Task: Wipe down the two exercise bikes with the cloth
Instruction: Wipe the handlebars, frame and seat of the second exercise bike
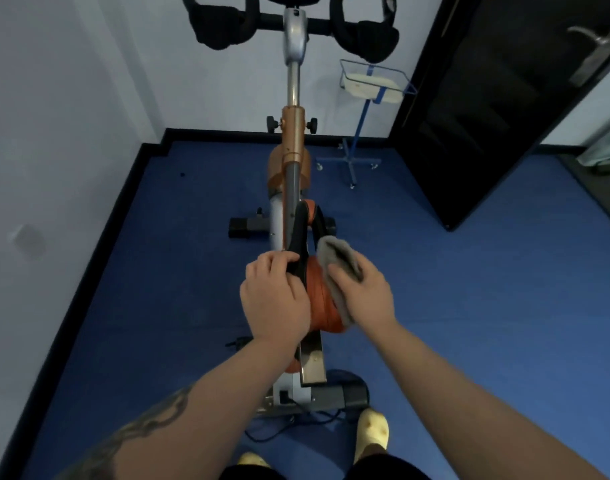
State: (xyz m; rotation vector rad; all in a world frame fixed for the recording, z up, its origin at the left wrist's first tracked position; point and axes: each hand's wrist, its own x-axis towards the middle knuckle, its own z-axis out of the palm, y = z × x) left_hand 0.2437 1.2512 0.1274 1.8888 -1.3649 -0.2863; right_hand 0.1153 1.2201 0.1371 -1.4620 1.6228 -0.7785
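While the exercise bike point(293, 188) is viewed from behind its saddle end, with the handlebars point(296, 27) far ahead by the white wall, the orange saddle point(322, 299) is seen between both hands. The grey cloth point(338, 265) is held by the right hand point(362, 292), whose fingers lie curled over its folds, and it is pressed against the right flank of the saddle. The left hand point(275, 299) is laid on the saddle's left side, its fingers wrapped round the black part point(301, 251) at the nose; a bracing grip is suggested. Only one bike is visible, so the second one cannot be located. For this stroke to be done well, the saddle should be kept steadied by the left hand while the cloth is drawn flat along the flank from nose to rear, with firm, even pressure. A clean face of the cloth should be turned outward before the top is covered, and the underside edge should not be skipped. The seat post point(291, 199) and frame appear to remain to be wiped.
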